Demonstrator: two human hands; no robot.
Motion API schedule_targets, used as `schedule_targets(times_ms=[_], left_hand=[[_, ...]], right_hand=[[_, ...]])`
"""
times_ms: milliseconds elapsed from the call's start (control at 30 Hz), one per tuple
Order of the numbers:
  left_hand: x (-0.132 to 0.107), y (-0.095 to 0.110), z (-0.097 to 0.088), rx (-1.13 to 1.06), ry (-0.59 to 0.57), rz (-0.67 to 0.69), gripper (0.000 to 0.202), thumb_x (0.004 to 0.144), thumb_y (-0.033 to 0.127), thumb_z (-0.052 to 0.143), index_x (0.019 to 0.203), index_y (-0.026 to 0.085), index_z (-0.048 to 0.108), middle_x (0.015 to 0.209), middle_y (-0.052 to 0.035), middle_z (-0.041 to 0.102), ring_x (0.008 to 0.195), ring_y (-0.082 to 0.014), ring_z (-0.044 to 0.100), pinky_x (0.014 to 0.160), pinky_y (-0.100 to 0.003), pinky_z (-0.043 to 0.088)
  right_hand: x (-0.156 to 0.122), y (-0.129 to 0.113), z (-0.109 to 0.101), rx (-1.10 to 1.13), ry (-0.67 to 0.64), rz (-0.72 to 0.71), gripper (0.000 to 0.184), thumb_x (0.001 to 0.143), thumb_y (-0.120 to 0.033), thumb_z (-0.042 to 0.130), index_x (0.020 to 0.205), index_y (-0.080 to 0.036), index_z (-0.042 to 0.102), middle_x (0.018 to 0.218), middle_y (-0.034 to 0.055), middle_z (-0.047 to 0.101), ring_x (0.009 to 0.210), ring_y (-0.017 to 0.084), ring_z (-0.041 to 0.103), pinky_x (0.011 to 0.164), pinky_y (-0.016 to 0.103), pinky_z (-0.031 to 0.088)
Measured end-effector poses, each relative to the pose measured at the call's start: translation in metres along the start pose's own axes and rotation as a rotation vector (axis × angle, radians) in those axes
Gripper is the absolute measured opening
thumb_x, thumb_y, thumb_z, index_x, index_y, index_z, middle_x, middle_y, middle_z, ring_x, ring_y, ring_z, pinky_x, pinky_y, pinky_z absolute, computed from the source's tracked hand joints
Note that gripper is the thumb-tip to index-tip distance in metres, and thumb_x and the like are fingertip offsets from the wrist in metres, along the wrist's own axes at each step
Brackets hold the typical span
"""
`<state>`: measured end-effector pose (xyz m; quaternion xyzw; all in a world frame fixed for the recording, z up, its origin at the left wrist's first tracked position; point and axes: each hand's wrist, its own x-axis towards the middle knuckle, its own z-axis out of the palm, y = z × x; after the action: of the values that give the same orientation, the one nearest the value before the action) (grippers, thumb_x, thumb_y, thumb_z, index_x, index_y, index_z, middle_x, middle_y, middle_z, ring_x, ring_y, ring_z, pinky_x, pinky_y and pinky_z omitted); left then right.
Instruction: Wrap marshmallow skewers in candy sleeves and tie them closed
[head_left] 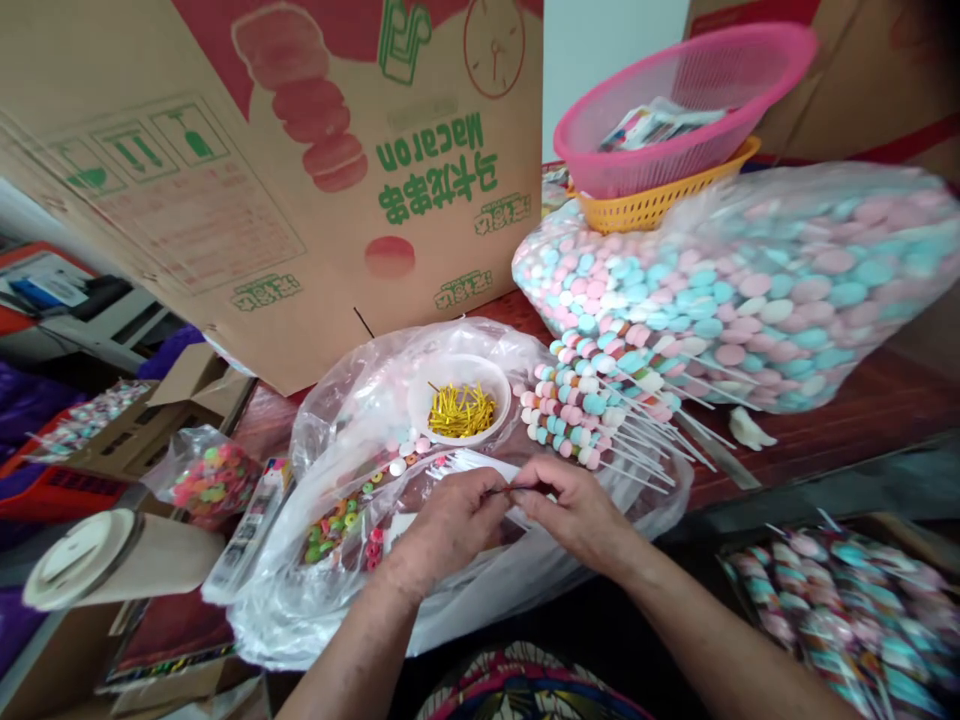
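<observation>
My left hand (457, 512) and my right hand (576, 508) meet over a clear plastic bag (480, 600) spread on the table. Fingers of both are pinched together on a small, thin, dark piece (519, 489) whose kind I cannot make out. Just beyond them stands a white bowl (495, 375) of gold twist ties (459, 410). Colourful ring candies (337, 530) lie on the plastic, left of my left hand. Past my right hand, candy skewers (577, 415) in pink, blue and white are piled with their white sticks toward me.
A large Macaron carton (330, 230) rises behind the bag. At right sit a big bag of pastel candies (795, 310), a pink basket (577, 160) and a yellow basket (637, 208). A lidded cup (165, 555) tilts at left. Wrapped skewers (847, 610) fill the lower right.
</observation>
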<state>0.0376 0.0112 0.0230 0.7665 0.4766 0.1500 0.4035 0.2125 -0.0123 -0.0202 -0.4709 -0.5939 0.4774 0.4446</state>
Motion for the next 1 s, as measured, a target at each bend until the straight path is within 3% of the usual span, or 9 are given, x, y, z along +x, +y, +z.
schedule_targets(times_ms=[167, 300, 400, 467, 633, 767, 867, 933, 1000], left_hand=[[-0.010, -0.014, 0.020, -0.138, 0.181, -0.085, 0.016, 0.079, 0.030, 0.060, 0.089, 0.018, 0.064, 0.079, -0.0025, 0.067, 0.070, -0.0166, 0.058, 0.065, -0.026, 0.044], [-0.012, -0.029, 0.024, -0.438, 0.126, -0.090, 0.021, 0.079, 0.036, 0.061, 0.075, 0.016, 0.062, 0.069, -0.0016, 0.064, 0.064, -0.0146, 0.056, 0.061, -0.024, 0.044], [-0.013, -0.032, 0.014, -0.373, 0.025, -0.009, 0.024, 0.083, 0.036, 0.058, 0.073, 0.015, 0.064, 0.066, -0.0010, 0.063, 0.063, -0.0136, 0.055, 0.059, -0.023, 0.043], [-0.015, -0.032, 0.008, -0.256, 0.016, 0.052, 0.027, 0.087, 0.036, 0.052, 0.074, 0.016, 0.066, 0.069, -0.0021, 0.065, 0.066, -0.0150, 0.057, 0.063, -0.025, 0.044], [-0.024, -0.034, 0.018, -0.004, 0.319, 0.064, 0.028, 0.078, 0.039, 0.063, 0.096, 0.018, 0.067, 0.091, -0.0092, 0.070, 0.083, -0.0238, 0.063, 0.074, -0.033, 0.048], [-0.021, -0.039, 0.032, -0.146, 0.280, 0.146, 0.023, 0.085, 0.036, 0.055, 0.074, 0.018, 0.063, 0.065, -0.0016, 0.065, 0.060, -0.0153, 0.058, 0.058, -0.025, 0.045], [-0.018, -0.045, 0.028, -0.143, 0.351, 0.240, 0.030, 0.089, 0.033, 0.051, 0.064, 0.018, 0.059, 0.057, 0.0008, 0.059, 0.055, -0.0121, 0.053, 0.056, -0.022, 0.042], [-0.020, -0.052, 0.020, -0.110, 0.448, 0.253, 0.030, 0.090, 0.033, 0.050, 0.066, 0.019, 0.061, 0.059, 0.0002, 0.059, 0.057, -0.0126, 0.054, 0.058, -0.023, 0.043], [-0.025, -0.060, 0.011, -0.097, 0.526, 0.267, 0.028, 0.090, 0.034, 0.049, 0.073, 0.020, 0.065, 0.067, -0.0014, 0.065, 0.064, -0.0142, 0.058, 0.064, -0.025, 0.047]], right_hand=[[-0.001, 0.014, 0.021, 0.247, 0.190, 0.155, 0.028, 0.074, -0.045, 0.062, 0.069, -0.018, 0.058, 0.059, -0.0018, 0.053, 0.056, 0.011, 0.044, 0.053, 0.025, 0.036], [-0.001, 0.006, 0.016, 0.234, 0.068, 0.198, 0.026, 0.069, -0.041, 0.068, 0.071, -0.017, 0.058, 0.060, -0.0029, 0.053, 0.056, 0.010, 0.043, 0.053, 0.023, 0.034], [0.000, -0.004, 0.011, 0.180, -0.117, 0.201, 0.020, 0.071, -0.035, 0.065, 0.076, -0.017, 0.060, 0.062, -0.0034, 0.052, 0.057, 0.010, 0.042, 0.053, 0.022, 0.033], [0.002, -0.006, 0.012, 0.093, -0.084, 0.172, 0.018, 0.073, -0.035, 0.062, 0.072, -0.016, 0.061, 0.061, -0.0028, 0.051, 0.058, 0.010, 0.042, 0.054, 0.022, 0.033], [0.000, 0.000, 0.026, -0.075, 0.022, 0.066, 0.026, 0.080, -0.040, 0.055, 0.067, -0.017, 0.058, 0.062, -0.0009, 0.051, 0.061, 0.012, 0.043, 0.055, 0.024, 0.034], [0.002, 0.000, 0.029, -0.213, 0.060, -0.008, 0.041, 0.087, -0.044, 0.046, 0.055, -0.019, 0.043, 0.054, -0.0029, 0.040, 0.055, 0.011, 0.039, 0.051, 0.024, 0.031], [0.012, -0.008, -0.007, -0.479, 0.238, -0.049, 0.045, 0.091, -0.045, 0.039, 0.053, -0.021, 0.042, 0.050, -0.0018, 0.041, 0.049, 0.012, 0.041, 0.048, 0.026, 0.033], [0.021, -0.011, -0.055, -0.827, 0.534, -0.141, 0.041, 0.091, -0.044, 0.038, 0.058, -0.022, 0.048, 0.054, 0.0008, 0.047, 0.053, 0.015, 0.046, 0.053, 0.029, 0.038], [0.030, -0.008, -0.107, -0.917, 0.619, -0.150, 0.034, 0.089, -0.041, 0.044, 0.059, -0.023, 0.047, 0.060, 0.0045, 0.048, 0.066, 0.022, 0.050, 0.065, 0.038, 0.040]])
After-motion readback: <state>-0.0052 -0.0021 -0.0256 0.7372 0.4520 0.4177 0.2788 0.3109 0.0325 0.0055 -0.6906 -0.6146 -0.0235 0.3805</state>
